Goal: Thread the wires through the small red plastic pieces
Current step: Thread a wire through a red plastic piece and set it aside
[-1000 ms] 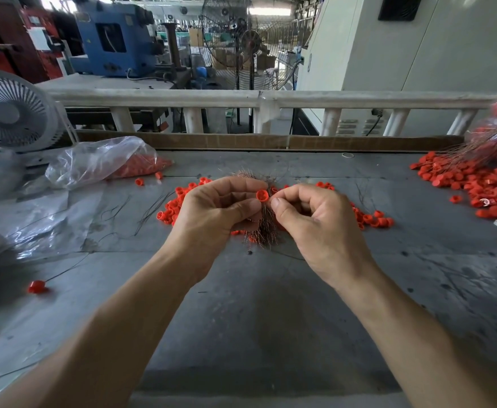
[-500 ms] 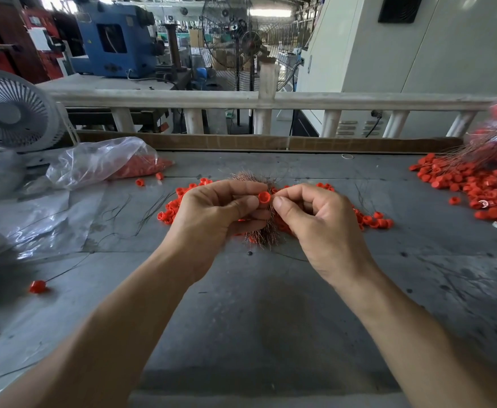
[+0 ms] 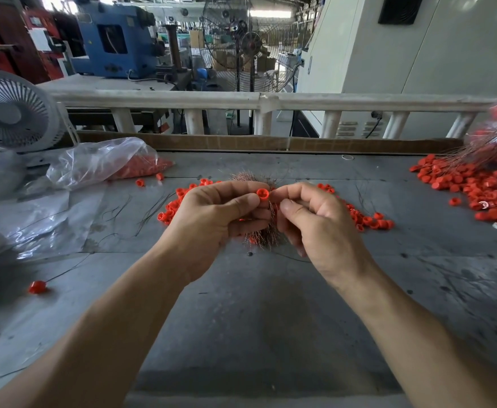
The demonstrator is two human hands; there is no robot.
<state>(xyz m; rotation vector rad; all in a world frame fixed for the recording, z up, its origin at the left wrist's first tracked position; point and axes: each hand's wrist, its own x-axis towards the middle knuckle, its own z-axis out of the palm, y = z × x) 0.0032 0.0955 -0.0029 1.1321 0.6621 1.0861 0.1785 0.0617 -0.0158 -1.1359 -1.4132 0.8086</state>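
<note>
My left hand [image 3: 217, 213] pinches a small red plastic piece [image 3: 262, 194] between thumb and forefinger above the grey table [image 3: 241, 319]. Its lower fingers curl round a bundle of thin copper-coloured wires [image 3: 263, 237] that fans out above and below the hand. My right hand [image 3: 315, 222] sits just right of the piece with its fingers curled in a pinch at the piece's right side; any wire held there is too thin to see. A pile of loose red pieces [image 3: 365, 219] lies on the table behind both hands.
A clear plastic bag of red pieces [image 3: 105, 163] lies at the left, with a white fan [image 3: 11, 113] behind it. A heap of red pieces with wires in them [image 3: 477, 184] fills the right. One wired piece [image 3: 37, 287] lies at the near left. A cardboard strip [image 3: 270, 142] edges the table's back.
Both hands have stayed together over the pile. The right thumb has drawn slightly back from the red piece, and the hands shifted a little.
</note>
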